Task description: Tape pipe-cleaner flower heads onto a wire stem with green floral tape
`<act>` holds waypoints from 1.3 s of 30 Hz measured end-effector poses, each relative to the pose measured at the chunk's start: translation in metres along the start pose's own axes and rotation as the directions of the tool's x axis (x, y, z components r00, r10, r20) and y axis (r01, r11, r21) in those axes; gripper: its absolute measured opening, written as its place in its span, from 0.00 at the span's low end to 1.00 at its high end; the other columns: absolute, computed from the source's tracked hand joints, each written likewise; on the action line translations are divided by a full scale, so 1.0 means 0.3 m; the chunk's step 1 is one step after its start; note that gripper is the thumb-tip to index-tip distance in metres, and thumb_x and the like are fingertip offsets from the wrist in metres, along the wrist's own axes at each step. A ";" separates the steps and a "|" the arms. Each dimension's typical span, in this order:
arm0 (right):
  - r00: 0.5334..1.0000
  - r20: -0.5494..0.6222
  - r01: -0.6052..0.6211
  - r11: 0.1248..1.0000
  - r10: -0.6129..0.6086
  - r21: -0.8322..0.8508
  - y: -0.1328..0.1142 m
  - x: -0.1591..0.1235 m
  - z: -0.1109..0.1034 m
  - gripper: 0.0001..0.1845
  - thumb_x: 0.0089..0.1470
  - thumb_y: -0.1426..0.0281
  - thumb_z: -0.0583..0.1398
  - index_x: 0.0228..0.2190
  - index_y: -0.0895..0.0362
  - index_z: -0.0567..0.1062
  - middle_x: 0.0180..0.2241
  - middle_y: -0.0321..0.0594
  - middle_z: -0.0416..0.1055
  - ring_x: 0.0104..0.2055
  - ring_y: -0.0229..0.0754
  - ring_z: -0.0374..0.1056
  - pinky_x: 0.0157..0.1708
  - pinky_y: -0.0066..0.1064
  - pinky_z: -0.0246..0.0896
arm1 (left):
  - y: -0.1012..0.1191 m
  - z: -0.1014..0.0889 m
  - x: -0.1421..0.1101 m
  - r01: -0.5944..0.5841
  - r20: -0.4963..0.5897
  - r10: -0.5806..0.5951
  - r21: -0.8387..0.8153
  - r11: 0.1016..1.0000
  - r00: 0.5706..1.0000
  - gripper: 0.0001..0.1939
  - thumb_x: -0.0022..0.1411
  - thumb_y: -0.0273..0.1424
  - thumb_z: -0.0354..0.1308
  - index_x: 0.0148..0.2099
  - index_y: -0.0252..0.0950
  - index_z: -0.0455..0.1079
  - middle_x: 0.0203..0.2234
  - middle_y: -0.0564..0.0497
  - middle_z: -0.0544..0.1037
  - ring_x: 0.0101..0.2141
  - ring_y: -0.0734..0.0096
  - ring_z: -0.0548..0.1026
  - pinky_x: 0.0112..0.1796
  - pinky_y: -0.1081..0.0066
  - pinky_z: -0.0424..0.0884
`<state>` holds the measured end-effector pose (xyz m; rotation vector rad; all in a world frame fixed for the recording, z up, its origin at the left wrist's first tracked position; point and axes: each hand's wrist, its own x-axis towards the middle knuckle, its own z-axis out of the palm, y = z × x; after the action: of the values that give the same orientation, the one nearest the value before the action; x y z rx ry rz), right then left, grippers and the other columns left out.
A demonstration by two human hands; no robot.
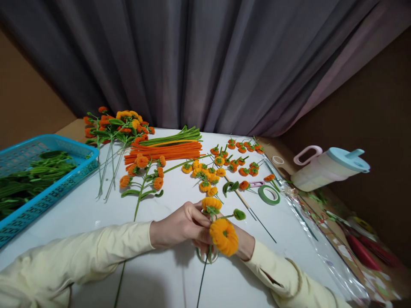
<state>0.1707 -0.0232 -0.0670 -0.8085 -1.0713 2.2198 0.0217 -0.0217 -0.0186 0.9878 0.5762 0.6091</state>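
Over the bench [80,214], the left hand [186,226] pinches a pipe-cleaner flower stem [202,278]; a yellow-orange bloom [224,236] hides the right hand [244,243], whose grip I cannot tell.

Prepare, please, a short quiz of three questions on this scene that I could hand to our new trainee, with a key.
1. Short answer: What tops the thin side stem beside the yellow-orange flowers at the left hand?
2. True or false: The green tape roll lies nearer to the cup than to the blue basket.
3. Multiple choice: What colour is the cup's lid? (a) red (b) light blue (c) black

Key: 1. A green bud. 2. True. 3. (b).
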 end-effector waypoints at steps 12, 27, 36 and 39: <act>0.981 -0.127 0.160 0.984 -0.149 0.076 -0.041 -0.046 0.053 0.19 0.28 0.64 0.72 0.17 0.59 0.70 0.17 0.31 0.61 0.20 0.32 0.55 0.21 0.26 0.54 | 0.004 -0.029 0.008 -0.183 -0.149 0.235 0.297 0.937 0.961 0.11 0.48 0.39 0.67 0.25 0.36 0.79 0.27 0.48 0.73 0.37 0.65 0.70 0.39 0.71 0.67; 0.890 -0.181 0.302 0.839 -0.418 -0.452 -0.085 -0.106 0.046 0.20 0.49 0.58 0.64 0.16 0.60 0.71 0.18 0.34 0.63 0.22 0.34 0.55 0.23 0.26 0.51 | -0.036 0.032 -0.037 -0.121 -0.283 0.137 0.073 0.990 0.949 0.12 0.52 0.34 0.65 0.38 0.33 0.75 0.36 0.47 0.74 0.41 0.62 0.70 0.45 0.66 0.65; 0.929 -0.075 0.307 0.869 -0.362 -0.388 -0.062 -0.073 0.013 0.18 0.46 0.58 0.66 0.20 0.60 0.72 0.17 0.31 0.60 0.20 0.31 0.52 0.20 0.25 0.50 | -0.031 0.052 -0.022 -0.071 -0.372 0.033 -0.090 0.993 0.928 0.08 0.48 0.30 0.68 0.28 0.30 0.74 0.31 0.51 0.72 0.33 0.73 0.70 0.37 0.75 0.67; 0.969 -0.010 0.233 0.933 -0.245 -0.273 -0.067 -0.071 0.009 0.22 0.43 0.56 0.67 0.16 0.59 0.66 0.15 0.28 0.54 0.17 0.28 0.47 0.16 0.23 0.44 | -0.034 0.028 -0.013 -0.046 -0.225 0.001 -0.197 0.979 0.974 0.12 0.48 0.29 0.68 0.36 0.34 0.73 0.27 0.54 0.72 0.31 0.72 0.72 0.38 0.72 0.68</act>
<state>0.1874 -0.0284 -0.0433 -0.7873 -1.3933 1.8691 0.0268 -0.0338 -0.0234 0.7404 0.6879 0.7904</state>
